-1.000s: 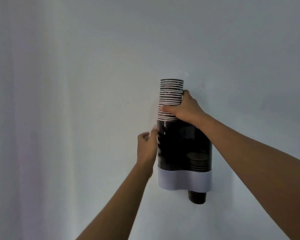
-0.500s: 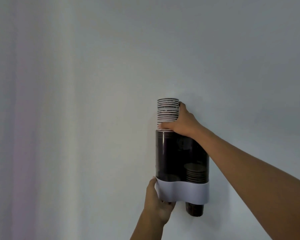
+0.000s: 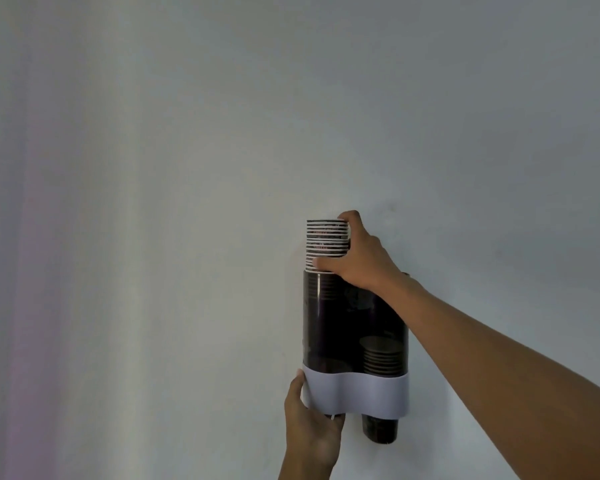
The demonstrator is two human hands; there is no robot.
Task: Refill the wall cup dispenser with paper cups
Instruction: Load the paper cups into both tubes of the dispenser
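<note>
A double-tube wall cup dispenser [image 3: 336, 317] with dark see-through tubes and a white wavy base band [image 3: 357, 393] hangs on the wall. A stack of paper cups [image 3: 324, 242] with white rims sticks out of the top of the left tube. My right hand [image 3: 359, 254] grips this stack from the right side. My left hand [image 3: 312, 434] cups the underside of the left tube and touches the white band. The right tube holds a short stack of dark cups [image 3: 381, 356], and one dark cup [image 3: 380, 427] pokes out below it.
A plain pale wall [image 3: 153, 202] fills the whole view around the dispenser. A faint pinkish vertical strip [image 3: 32, 271] runs down the left side.
The cup stack has sunk further into the left tube under my right hand. My left hand dropped from the tube's side to under the base band.
</note>
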